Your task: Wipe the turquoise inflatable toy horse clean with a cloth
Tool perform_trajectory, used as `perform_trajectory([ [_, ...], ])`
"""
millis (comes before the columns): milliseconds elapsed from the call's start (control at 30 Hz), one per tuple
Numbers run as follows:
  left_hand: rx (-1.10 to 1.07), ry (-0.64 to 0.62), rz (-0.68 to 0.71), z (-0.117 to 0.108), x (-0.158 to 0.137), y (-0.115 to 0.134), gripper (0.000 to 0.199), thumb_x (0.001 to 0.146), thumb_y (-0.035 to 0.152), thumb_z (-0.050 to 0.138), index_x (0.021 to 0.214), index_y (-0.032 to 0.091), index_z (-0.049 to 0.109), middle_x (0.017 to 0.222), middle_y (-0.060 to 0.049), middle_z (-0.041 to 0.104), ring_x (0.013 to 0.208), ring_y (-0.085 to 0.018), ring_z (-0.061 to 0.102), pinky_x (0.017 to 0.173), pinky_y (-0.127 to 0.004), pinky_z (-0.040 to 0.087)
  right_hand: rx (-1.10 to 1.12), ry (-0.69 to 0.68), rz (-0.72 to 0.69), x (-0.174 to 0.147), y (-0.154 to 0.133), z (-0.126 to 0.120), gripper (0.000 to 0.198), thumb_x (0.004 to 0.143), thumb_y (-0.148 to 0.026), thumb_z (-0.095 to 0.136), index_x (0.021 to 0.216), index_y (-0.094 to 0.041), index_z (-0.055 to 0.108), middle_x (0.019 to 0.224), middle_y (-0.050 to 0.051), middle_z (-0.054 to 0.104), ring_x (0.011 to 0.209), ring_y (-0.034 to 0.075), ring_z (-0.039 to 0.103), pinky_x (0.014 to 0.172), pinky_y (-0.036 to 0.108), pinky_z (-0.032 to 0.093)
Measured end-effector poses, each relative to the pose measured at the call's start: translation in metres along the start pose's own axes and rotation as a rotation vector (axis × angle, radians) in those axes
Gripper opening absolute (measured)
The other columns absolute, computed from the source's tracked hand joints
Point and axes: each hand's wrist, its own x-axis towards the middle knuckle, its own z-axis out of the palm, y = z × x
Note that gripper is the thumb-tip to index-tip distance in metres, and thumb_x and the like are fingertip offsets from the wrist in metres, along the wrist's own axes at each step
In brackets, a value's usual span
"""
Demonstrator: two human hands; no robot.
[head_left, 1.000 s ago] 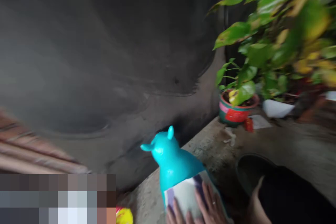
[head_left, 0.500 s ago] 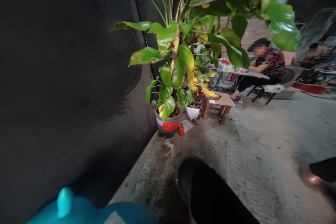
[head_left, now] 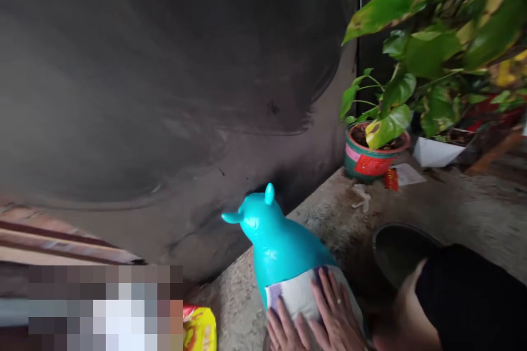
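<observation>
A turquoise inflatable animal toy [head_left: 292,247] with two ear-like knobs stands on the concrete floor by the dark wall. Over its back lies a white cloth [head_left: 297,290] with purple bands. My left hand [head_left: 288,332] rests flat on the cloth's near left side, fingers stretched out and partly cut off by the bottom edge. To the right, my right hand [head_left: 335,310] also lies flat on the cloth with its fingers spread; a ring shows on one finger. Neither hand grips anything.
A potted leafy plant [head_left: 370,159] stands against the wall, with a white planter [head_left: 438,151] beside it. My leg in black cloth [head_left: 473,290] is at the lower right, next to a dark round basin [head_left: 401,249]. A yellow packet [head_left: 200,329] lies low on the left.
The view has swung left and down. More of the turquoise toy now shows, and both my hands have come into view on its cloth. The plant has shifted right.
</observation>
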Motion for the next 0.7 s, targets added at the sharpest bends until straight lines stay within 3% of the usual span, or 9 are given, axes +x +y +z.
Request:
perform_trajectory([
  [100, -0.038, -0.073, 0.016, -0.007, 0.039, 0.012, 0.055, 0.094, 0.043, 0.031, 0.142, 0.019, 0.044, 0.145, -0.013, 0.047, 0.141, -0.031, 0.029, 0.112, -0.055, 0.036, 0.036, -0.129, 0.092, 0.069, -0.01, -0.005, 0.075, 0.091, -0.043, 0.043, 0.153, -0.022, 0.007, 0.159, 0.013, 0.01, 0.146, 0.034, 0.018, 0.114, 0.058, 0.03],
  [200, -0.066, -0.135, 0.025, -0.02, 0.082, 0.035, 0.058, 0.096, 0.042, 0.027, 0.145, 0.012, 0.038, 0.152, -0.02, 0.033, 0.143, -0.033, 0.023, 0.114, -0.055, 0.031, 0.102, -0.262, -0.037, 0.137, -0.014, -0.014, 0.076, 0.09, -0.041, 0.046, 0.152, -0.019, 0.009, 0.159, 0.012, 0.001, 0.148, 0.031, 0.006, 0.119, 0.054, 0.022],
  [267, -0.057, -0.157, -0.003, -0.027, 0.094, 0.046, 0.061, 0.097, 0.043, 0.026, 0.147, 0.009, 0.033, 0.153, -0.024, 0.027, 0.144, -0.035, 0.021, 0.114, -0.055, 0.031, 0.123, -0.284, -0.093, 0.156, -0.012, -0.018, 0.078, 0.091, -0.043, 0.047, 0.152, -0.018, 0.006, 0.159, 0.011, -0.001, 0.148, 0.03, 0.003, 0.12, 0.053, 0.02],
  [367, -0.02, -0.144, -0.007, -0.029, 0.076, 0.045, 0.061, 0.098, 0.044, 0.024, 0.147, 0.009, 0.033, 0.153, -0.023, 0.028, 0.142, -0.037, 0.024, 0.112, -0.057, 0.034, 0.119, -0.241, -0.09, 0.127, 0.001, -0.019, 0.075, 0.093, -0.045, 0.043, 0.153, -0.021, 0.004, 0.16, 0.009, 0.0, 0.148, 0.03, 0.005, 0.12, 0.053, 0.022],
  [567, 0.165, 0.031, 0.075, -0.005, -0.013, 0.016, 0.058, 0.094, 0.046, 0.029, 0.134, 0.014, 0.055, 0.148, -0.021, 0.04, 0.136, -0.04, 0.038, 0.104, -0.063, 0.04, 0.04, 0.061, 0.01, -0.028, 0.036, 0.003, 0.069, 0.094, -0.046, 0.041, 0.153, -0.028, 0.01, 0.16, 0.008, 0.018, 0.138, 0.029, 0.039, 0.102, 0.041, 0.049],
  [633, 0.207, 0.06, 0.107, 0.001, -0.024, 0.013, 0.057, 0.093, 0.045, 0.031, 0.132, 0.013, 0.057, 0.148, -0.022, 0.039, 0.136, -0.04, 0.037, 0.104, -0.063, 0.04, 0.013, 0.117, 0.083, -0.049, 0.037, 0.016, 0.072, 0.093, -0.048, 0.04, 0.154, -0.026, 0.008, 0.159, 0.012, 0.021, 0.132, 0.032, 0.047, 0.094, 0.042, 0.054],
  [700, 0.222, 0.074, 0.108, 0.003, -0.02, 0.017, 0.057, 0.094, 0.043, 0.027, 0.133, 0.012, 0.055, 0.149, -0.022, 0.037, 0.138, -0.04, 0.035, 0.103, -0.063, 0.04, -0.014, 0.126, 0.168, -0.038, 0.033, 0.028, 0.077, 0.092, -0.051, 0.039, 0.154, -0.023, 0.001, 0.156, 0.019, 0.026, 0.131, 0.037, 0.047, 0.094, 0.047, 0.053],
])
